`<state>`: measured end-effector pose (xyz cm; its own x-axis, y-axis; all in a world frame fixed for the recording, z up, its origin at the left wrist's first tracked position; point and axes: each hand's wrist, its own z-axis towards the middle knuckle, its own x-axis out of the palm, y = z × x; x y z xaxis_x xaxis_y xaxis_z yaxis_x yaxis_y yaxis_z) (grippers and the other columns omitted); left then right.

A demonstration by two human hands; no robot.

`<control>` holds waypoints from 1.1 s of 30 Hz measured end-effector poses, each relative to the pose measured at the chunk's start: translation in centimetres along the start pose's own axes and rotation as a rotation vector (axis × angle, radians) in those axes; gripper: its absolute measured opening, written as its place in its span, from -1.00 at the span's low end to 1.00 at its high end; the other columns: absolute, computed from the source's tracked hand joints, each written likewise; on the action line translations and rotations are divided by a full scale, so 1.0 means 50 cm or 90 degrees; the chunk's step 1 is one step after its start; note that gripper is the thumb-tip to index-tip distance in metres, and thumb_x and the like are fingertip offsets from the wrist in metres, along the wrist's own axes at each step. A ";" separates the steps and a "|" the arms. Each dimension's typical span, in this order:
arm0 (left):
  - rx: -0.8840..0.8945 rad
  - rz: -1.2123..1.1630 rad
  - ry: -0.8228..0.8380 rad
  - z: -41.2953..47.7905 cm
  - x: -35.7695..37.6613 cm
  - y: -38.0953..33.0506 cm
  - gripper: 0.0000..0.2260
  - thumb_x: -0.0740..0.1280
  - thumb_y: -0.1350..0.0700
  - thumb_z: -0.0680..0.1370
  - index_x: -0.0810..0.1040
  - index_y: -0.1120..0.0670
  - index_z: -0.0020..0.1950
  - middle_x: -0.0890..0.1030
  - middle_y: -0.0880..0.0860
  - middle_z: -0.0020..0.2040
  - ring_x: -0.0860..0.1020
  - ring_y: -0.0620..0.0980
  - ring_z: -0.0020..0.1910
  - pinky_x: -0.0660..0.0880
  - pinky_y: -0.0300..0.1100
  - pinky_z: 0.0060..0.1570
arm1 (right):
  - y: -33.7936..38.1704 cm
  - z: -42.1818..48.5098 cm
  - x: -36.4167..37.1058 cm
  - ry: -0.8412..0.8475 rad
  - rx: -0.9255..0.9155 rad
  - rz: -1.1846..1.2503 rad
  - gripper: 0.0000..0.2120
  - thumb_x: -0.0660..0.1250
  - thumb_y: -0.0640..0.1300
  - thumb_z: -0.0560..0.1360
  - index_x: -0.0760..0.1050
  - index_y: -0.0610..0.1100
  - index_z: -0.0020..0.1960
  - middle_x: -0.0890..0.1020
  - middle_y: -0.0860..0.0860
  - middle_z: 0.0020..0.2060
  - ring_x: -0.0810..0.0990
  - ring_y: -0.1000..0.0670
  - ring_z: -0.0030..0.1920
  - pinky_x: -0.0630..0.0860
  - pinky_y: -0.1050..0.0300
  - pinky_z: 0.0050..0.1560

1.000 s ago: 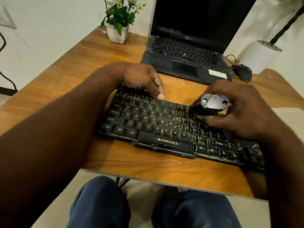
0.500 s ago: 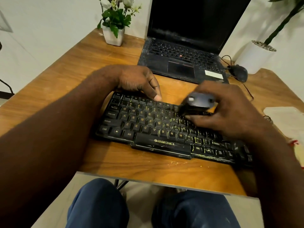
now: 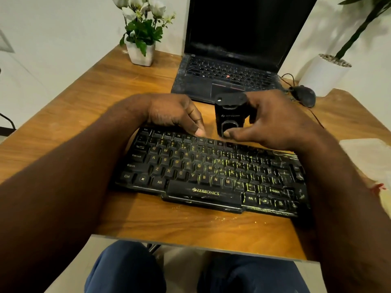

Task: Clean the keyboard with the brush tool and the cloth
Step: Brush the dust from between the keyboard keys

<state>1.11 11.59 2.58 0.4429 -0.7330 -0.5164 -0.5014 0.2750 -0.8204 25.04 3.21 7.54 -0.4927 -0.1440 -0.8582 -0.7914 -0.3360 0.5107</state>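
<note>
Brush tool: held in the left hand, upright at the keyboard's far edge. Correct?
Not quite. The head view shows the right hand gripping the brush tool, not the left; the left hand rests on the keyboard at its far-left corner. The rest holds: the tool is upright at the keyboard's far edge.
</note>
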 end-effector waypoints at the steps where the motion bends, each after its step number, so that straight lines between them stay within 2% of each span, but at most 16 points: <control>1: -0.002 -0.001 -0.006 0.000 0.000 0.000 -0.80 0.51 0.01 0.46 0.76 0.09 -0.01 0.71 0.20 0.08 0.64 0.31 0.14 0.54 0.12 0.24 | 0.002 0.006 -0.004 -0.017 -0.006 -0.024 -0.52 0.61 -0.10 0.39 0.55 0.14 0.24 0.63 0.23 -0.08 0.52 0.49 -0.20 0.43 0.52 -0.21; 3: -0.007 -0.002 -0.007 0.001 -0.001 -0.001 -0.83 0.49 0.05 0.47 0.76 0.10 -0.02 0.72 0.19 0.05 0.66 0.27 0.09 0.57 0.07 0.18 | 0.003 0.009 -0.010 0.002 -0.014 0.035 -0.55 0.61 -0.11 0.38 0.57 0.06 0.22 0.67 0.18 -0.12 0.58 0.45 -0.18 0.46 0.51 -0.21; 7: -0.015 0.001 -0.003 -0.002 -0.001 -0.004 -0.90 0.47 0.11 0.51 0.74 0.11 -0.04 0.75 0.06 -0.11 0.69 -0.04 -0.17 0.56 -0.21 -0.07 | -0.002 0.012 0.010 0.084 -0.011 0.115 -0.53 0.61 -0.09 0.37 0.57 0.11 0.22 0.72 0.16 0.03 0.70 0.17 0.04 0.62 0.19 0.06; 8: -0.016 0.005 -0.005 -0.003 -0.001 -0.005 -0.84 0.48 0.09 0.49 0.74 0.14 -0.01 0.76 0.08 -0.06 0.71 0.01 -0.12 0.57 -0.18 -0.02 | -0.004 0.017 0.018 0.055 -0.004 0.097 -0.51 0.62 -0.08 0.37 0.56 0.13 0.24 0.71 0.17 0.02 0.69 0.19 0.03 0.61 0.19 0.07; 10: -0.014 0.000 -0.004 -0.002 -0.001 -0.005 -0.84 0.48 0.09 0.51 0.75 0.14 0.02 0.74 0.16 0.05 0.70 0.15 0.04 0.57 -0.07 0.12 | -0.004 0.026 0.026 -0.037 0.007 0.031 -0.47 0.63 -0.06 0.37 0.55 0.16 0.28 0.66 0.26 -0.04 0.63 0.31 -0.03 0.53 0.38 0.00; 12: -0.020 -0.008 -0.009 -0.002 -0.002 -0.005 -0.90 0.47 0.13 0.54 0.76 0.11 -0.02 0.73 0.17 0.05 0.69 0.13 0.02 0.57 -0.07 0.10 | -0.004 0.024 0.024 -0.076 0.004 0.034 -0.46 0.63 -0.05 0.36 0.55 0.17 0.28 0.63 0.31 -0.07 0.60 0.38 -0.05 0.49 0.48 -0.09; 16: -0.022 -0.023 -0.007 -0.001 -0.002 -0.002 -0.92 0.49 0.09 0.47 0.75 0.07 -0.10 0.75 0.09 -0.10 0.67 -0.03 -0.17 0.57 -0.17 -0.05 | 0.006 0.009 0.023 0.038 -0.027 0.171 -0.55 0.63 -0.05 0.33 0.58 0.12 0.17 0.72 0.21 -0.02 0.69 0.23 0.00 0.60 0.34 -0.04; 19: -0.033 -0.027 -0.005 -0.003 -0.002 -0.003 -0.78 0.49 0.06 0.45 0.74 0.15 0.01 0.75 0.15 0.01 0.71 0.08 -0.03 0.60 -0.04 0.10 | 0.008 0.023 0.039 -0.019 -0.009 0.092 -0.44 0.63 -0.02 0.32 0.57 0.14 0.28 0.69 0.25 -0.02 0.65 0.29 -0.01 0.58 0.35 0.00; 21: -0.019 -0.015 -0.002 -0.002 -0.004 -0.001 -0.87 0.48 0.12 0.51 0.76 0.13 0.01 0.74 0.17 0.07 0.69 0.19 0.10 0.59 0.04 0.21 | 0.008 0.028 0.040 -0.079 0.005 0.048 -0.44 0.62 -0.07 0.36 0.56 0.12 0.31 0.66 0.27 0.00 0.63 0.31 -0.02 0.57 0.34 0.06; 22: -0.015 -0.012 0.001 -0.003 -0.004 0.000 -0.91 0.47 0.16 0.54 0.77 0.09 -0.03 0.74 0.15 0.05 0.70 0.18 0.08 0.60 0.02 0.18 | 0.006 0.026 0.039 -0.083 0.004 0.068 -0.45 0.62 -0.08 0.37 0.55 0.11 0.31 0.67 0.24 0.01 0.64 0.28 0.00 0.58 0.30 0.08; 25: -0.016 -0.024 0.008 -0.007 -0.007 -0.001 -0.74 0.42 0.27 0.56 0.76 -0.02 -0.23 0.73 -0.02 -0.21 0.66 -0.11 -0.24 0.56 -0.23 -0.13 | 0.012 0.016 0.038 -0.011 -0.031 0.167 -0.54 0.62 -0.06 0.37 0.58 0.10 0.22 0.71 0.18 0.02 0.69 0.20 0.04 0.60 0.23 0.06; 26: -0.020 -0.025 0.001 -0.006 -0.009 0.002 -0.74 0.41 0.30 0.56 0.76 0.00 -0.21 0.73 -0.03 -0.22 0.65 -0.15 -0.26 0.54 -0.28 -0.15 | 0.017 0.016 0.044 0.010 -0.037 0.166 -0.53 0.62 -0.06 0.36 0.58 0.11 0.22 0.71 0.19 0.03 0.69 0.19 0.04 0.61 0.23 0.05; 28: -0.024 -0.027 -0.004 -0.008 -0.011 0.004 -0.90 0.43 0.27 0.55 0.74 0.17 0.00 0.76 0.07 -0.07 0.68 -0.06 -0.12 0.56 -0.20 -0.01 | 0.021 0.024 0.057 -0.015 -0.035 0.119 -0.49 0.62 -0.06 0.36 0.58 0.12 0.27 0.70 0.21 0.03 0.67 0.23 0.03 0.60 0.25 0.05; 30: -0.020 -0.020 0.011 -0.011 -0.011 0.003 -0.80 0.47 0.15 0.54 0.72 0.22 0.11 0.73 0.18 0.09 0.69 0.11 0.09 0.56 -0.02 0.19 | 0.022 0.032 0.058 -0.085 -0.028 0.047 -0.48 0.61 -0.05 0.36 0.59 0.12 0.28 0.69 0.24 -0.01 0.65 0.29 -0.02 0.58 0.32 0.01; 31: -0.020 -0.018 0.018 -0.011 -0.012 0.005 -0.80 0.48 0.12 0.54 0.74 0.19 0.10 0.73 0.17 0.10 0.68 0.15 0.12 0.55 0.01 0.22 | 0.021 0.033 0.056 -0.102 -0.027 0.037 -0.49 0.61 -0.05 0.36 0.59 0.11 0.27 0.68 0.24 -0.02 0.64 0.30 -0.04 0.59 0.33 0.00; 33: -0.021 -0.015 0.012 -0.012 -0.012 0.009 -0.92 0.49 0.16 0.53 0.76 0.11 -0.01 0.75 0.11 -0.01 0.69 0.06 -0.04 0.55 -0.04 0.09 | 0.019 0.028 0.054 -0.080 -0.037 0.101 -0.52 0.62 -0.06 0.37 0.59 0.08 0.25 0.70 0.21 -0.01 0.66 0.27 0.00 0.60 0.30 0.03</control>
<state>0.17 11.79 2.69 0.4405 -0.7511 -0.4918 -0.5149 0.2374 -0.8237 22.45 3.77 5.80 -0.6539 -0.0830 -0.7521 -0.6800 -0.3714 0.6322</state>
